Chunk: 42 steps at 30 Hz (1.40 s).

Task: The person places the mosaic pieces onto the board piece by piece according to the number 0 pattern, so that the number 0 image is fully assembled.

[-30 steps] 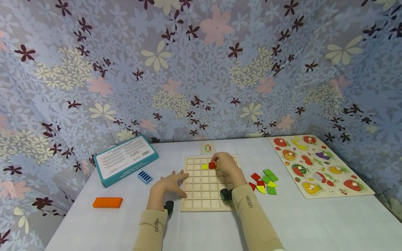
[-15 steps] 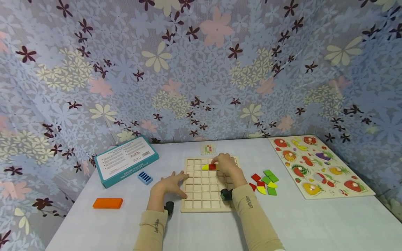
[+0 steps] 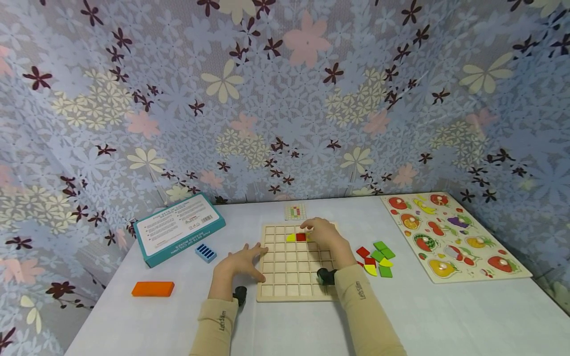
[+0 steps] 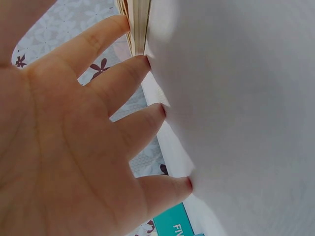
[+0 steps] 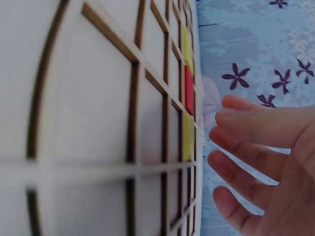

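A wooden grid board (image 3: 285, 264) lies on the table before me. In its second row from the top sit a red square tile (image 3: 301, 237) and a yellow tile (image 3: 291, 238) at its left. Another yellow tile (image 5: 187, 137) shows on the red one's other side in the right wrist view. My right hand (image 3: 324, 233) hovers over the board's upper right, fingers loosely bent, holding nothing. My left hand (image 3: 242, 260) is spread at the board's left edge; its fingertips touch the edge and the table.
Loose green tiles (image 3: 385, 271), red and yellow ones lie right of the board. A small pattern card (image 3: 295, 211) sits behind it. Around stand a teal box (image 3: 180, 227), a blue slotted block (image 3: 206, 252), an orange block (image 3: 153, 289) and a fruit puzzle board (image 3: 450, 237).
My right hand has let go of the red tile, lifted and drawn slightly right. The red tile now lies flat in its cell. My left hand has stayed put.
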Motion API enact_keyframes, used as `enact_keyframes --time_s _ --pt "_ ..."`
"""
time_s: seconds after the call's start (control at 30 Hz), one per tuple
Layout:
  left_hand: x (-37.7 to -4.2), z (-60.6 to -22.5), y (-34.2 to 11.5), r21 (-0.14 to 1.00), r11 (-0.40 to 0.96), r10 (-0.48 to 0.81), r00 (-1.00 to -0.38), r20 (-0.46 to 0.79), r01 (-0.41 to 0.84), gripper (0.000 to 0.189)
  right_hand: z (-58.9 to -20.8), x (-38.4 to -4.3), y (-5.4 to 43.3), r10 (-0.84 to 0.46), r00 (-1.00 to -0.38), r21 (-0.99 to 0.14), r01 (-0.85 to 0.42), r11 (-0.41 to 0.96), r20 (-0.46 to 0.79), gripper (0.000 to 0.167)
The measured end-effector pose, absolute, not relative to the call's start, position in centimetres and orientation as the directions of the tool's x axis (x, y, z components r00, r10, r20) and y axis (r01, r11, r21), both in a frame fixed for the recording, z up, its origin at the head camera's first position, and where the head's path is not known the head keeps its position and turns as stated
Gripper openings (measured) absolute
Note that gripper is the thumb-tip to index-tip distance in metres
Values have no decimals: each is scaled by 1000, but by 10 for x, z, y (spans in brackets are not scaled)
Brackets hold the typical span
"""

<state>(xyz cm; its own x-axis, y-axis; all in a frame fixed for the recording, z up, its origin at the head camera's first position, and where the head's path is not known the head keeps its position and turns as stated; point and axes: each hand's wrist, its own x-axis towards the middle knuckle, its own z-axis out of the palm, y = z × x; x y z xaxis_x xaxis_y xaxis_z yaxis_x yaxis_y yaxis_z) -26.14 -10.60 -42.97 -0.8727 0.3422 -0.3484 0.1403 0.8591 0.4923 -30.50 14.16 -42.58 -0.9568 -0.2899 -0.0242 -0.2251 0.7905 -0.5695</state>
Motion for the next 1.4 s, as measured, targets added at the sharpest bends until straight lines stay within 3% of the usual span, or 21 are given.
enact_keyframes --time_s 0.37,1.4 --pt "-262 -431 -107 489 860 345 -873 -345 147 81 -423 -289 165 -273 -962 -680 -218 700 27 27" --pt "-261 -430 -106 487 863 338 -870 -358 135 81 -432 -275 220 -152 -987 -726 -142 673 51 26"
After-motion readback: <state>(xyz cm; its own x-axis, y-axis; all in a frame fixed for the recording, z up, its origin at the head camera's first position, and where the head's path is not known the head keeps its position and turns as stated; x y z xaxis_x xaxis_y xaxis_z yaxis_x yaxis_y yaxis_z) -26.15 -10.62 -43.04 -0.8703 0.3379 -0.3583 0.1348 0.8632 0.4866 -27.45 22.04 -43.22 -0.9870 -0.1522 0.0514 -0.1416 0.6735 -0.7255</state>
